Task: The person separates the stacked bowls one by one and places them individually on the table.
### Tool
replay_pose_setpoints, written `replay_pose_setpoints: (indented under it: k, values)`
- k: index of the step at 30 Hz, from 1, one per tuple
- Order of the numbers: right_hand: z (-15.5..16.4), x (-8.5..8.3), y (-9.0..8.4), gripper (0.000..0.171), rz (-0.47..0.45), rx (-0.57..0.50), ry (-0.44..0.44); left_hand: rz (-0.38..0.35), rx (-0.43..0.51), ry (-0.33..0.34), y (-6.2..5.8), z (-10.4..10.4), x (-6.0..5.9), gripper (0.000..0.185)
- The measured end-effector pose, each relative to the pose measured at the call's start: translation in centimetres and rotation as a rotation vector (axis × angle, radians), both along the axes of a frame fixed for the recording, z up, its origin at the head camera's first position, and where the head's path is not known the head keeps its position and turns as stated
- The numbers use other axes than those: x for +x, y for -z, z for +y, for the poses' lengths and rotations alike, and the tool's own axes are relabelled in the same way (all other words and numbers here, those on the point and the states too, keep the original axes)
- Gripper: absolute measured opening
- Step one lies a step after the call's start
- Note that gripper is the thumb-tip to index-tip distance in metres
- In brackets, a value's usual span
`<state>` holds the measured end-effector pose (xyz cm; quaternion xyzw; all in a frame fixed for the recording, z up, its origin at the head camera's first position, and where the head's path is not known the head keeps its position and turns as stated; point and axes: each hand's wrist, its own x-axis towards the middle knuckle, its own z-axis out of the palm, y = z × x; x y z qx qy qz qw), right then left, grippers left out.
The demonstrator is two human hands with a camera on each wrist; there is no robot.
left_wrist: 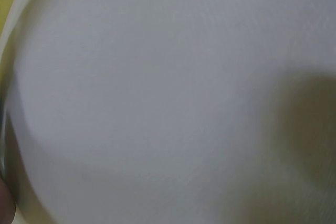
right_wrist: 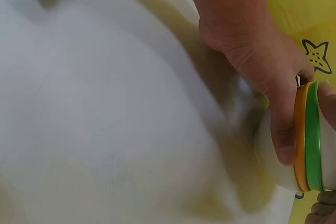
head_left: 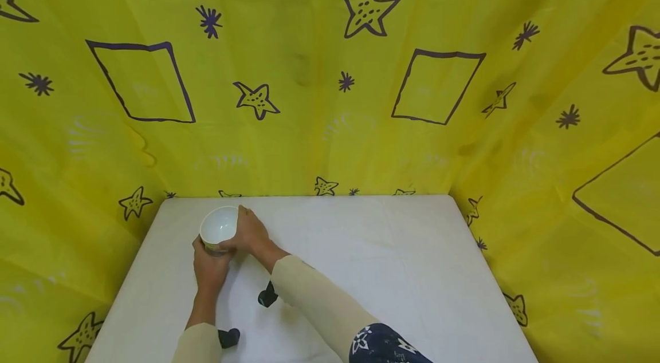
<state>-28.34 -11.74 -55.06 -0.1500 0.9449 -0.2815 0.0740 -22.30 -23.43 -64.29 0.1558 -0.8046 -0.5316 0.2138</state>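
Both hands (head_left: 229, 248) — around bowl (head_left: 219, 225)

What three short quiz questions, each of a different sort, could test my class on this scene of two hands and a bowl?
1. True or false: the bowl lies flat on the table with no hand on it.
2. Which hands hold the bowl? A. left hand only B. right hand only C. both
3. Fill in: the bands round the bowl's rim are orange and ____.

Key: 1 false; 2 C; 3 green.
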Motion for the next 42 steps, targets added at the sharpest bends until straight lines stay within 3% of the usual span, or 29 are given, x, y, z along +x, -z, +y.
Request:
replay_pose_setpoints:
  k: [11, 21, 28, 33, 36, 42]
  values:
    - [-0.9, 1.6, 1.1, 0.104, -0.031, -0.039, -0.011, -0.049, 0.029, -0.023, 1.2, -0.7, 1.8, 0.094]
    - [-1.6, 3.0, 2.2, 0.104, -0.075, -0.088, -0.026, -0.172, -0.088, -0.119, 2.2, -0.7, 3.8, 0.096]
    - [-1.7, 3.3, 3.0, 0.110, -0.084, -0.076, -0.029, -0.207, -0.163, -0.098, 2.7, -0.6, 4.2, 0.103]
    - [-2.1, 3.6, 3.3, 0.108, -0.086, -0.054, -0.053, -0.204, -0.162, -0.118, 3.3, -0.9, 4.9, 0.104]
    - [-1.4, 2.9, 2.8, 0.107, -0.075, -0.030, -0.081, -0.196, -0.138, -0.133, 3.4, -0.6, 4.1, 0.103]
    - [-0.1, -0.7, 0.7, 0.102, 0.005, -0.051, -0.071, -0.109, -0.144, -0.110, 1.7, 0.3, -0.3, 0.103]
